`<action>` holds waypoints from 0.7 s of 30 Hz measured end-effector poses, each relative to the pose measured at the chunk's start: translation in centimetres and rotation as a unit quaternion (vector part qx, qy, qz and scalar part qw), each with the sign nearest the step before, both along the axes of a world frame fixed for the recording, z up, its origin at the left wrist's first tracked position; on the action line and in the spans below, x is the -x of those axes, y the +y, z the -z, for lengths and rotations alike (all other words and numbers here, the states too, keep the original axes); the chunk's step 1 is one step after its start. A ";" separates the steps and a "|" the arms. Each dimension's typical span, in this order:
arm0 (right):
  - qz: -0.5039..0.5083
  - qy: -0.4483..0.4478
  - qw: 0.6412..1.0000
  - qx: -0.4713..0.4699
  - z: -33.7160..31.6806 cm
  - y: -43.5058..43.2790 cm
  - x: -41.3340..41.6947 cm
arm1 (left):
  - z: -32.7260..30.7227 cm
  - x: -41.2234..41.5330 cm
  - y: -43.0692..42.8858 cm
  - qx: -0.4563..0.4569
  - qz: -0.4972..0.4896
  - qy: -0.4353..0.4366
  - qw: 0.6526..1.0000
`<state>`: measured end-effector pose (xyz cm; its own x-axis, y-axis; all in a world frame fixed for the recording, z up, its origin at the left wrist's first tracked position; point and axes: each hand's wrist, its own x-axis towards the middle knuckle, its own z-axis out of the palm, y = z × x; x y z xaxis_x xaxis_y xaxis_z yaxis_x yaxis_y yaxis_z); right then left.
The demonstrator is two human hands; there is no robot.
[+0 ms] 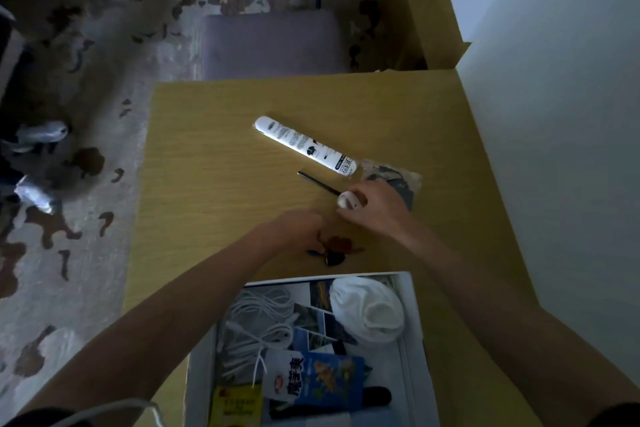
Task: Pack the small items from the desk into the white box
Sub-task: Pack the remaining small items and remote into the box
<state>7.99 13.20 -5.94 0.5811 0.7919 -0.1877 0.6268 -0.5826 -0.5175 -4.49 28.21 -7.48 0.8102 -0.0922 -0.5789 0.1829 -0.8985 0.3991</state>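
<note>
The white box (414, 319) sits open at the desk's near edge, holding white cords, a white cloth bundle, photos and snack packets. My left hand (294, 227) is curled just above a small dark reddish-brown item (337, 248) lying on the desk, and seems to pinch its string. My right hand (375, 206) grips a small white round object (347, 200) with a thin black stick (317, 181) beside it. A white tube (304, 144) lies diagonally further back. Under my right hand, a clear plastic bag (398, 180) with dark contents shows.
The yellow wooden desk (207, 184) has bare surface on its left half. A white wall or cabinet (554, 149) borders the desk on the right. A grey-purple stool (270, 43) stands beyond the far edge, on a patterned carpet.
</note>
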 end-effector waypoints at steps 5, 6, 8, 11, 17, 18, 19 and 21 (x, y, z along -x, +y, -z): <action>0.082 0.135 0.984 -0.087 -1.9 -2.3 0.6 | -1.6 1.3 0.0 0.084 -0.086 -0.062 0.991; 0.099 0.163 0.976 -0.104 -2.3 -2.7 0.8 | -2.1 1.7 -0.1 0.098 -0.108 -0.079 0.986; 0.130 0.203 0.961 -0.138 -3.2 -3.4 1.1 | -3.4 2.8 -0.3 0.129 -0.167 -0.116 0.971; 0.128 0.214 0.949 -0.194 -5.0 -4.6 2.3 | -5.6 4.8 -1.2 0.203 -0.282 -0.163 0.923; 0.069 0.256 0.928 -0.261 -8.9 -7.3 5.8 | -11.8 9.1 -4.6 0.347 -0.412 -0.295 0.789; 0.057 0.263 0.927 -0.261 -9.5 -7.8 6.5 | -12.8 10.0 -5.1 0.357 -0.433 -0.305 0.770; 0.047 0.268 0.926 -0.262 -10.1 -8.3 7.1 | -13.7 10.8 -5.4 0.366 -0.451 -0.313 0.751; 0.032 0.275 0.924 -0.263 -11.2 -9.3 8.1 | -15.2 12.2 -6.2 0.383 -0.476 -0.331 0.719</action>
<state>-0.09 3.89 5.24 0.5611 0.8251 -0.0665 0.1578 -0.1855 -0.9699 -16.69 21.99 7.76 0.7919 0.6002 -0.1128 0.1124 0.0384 0.9929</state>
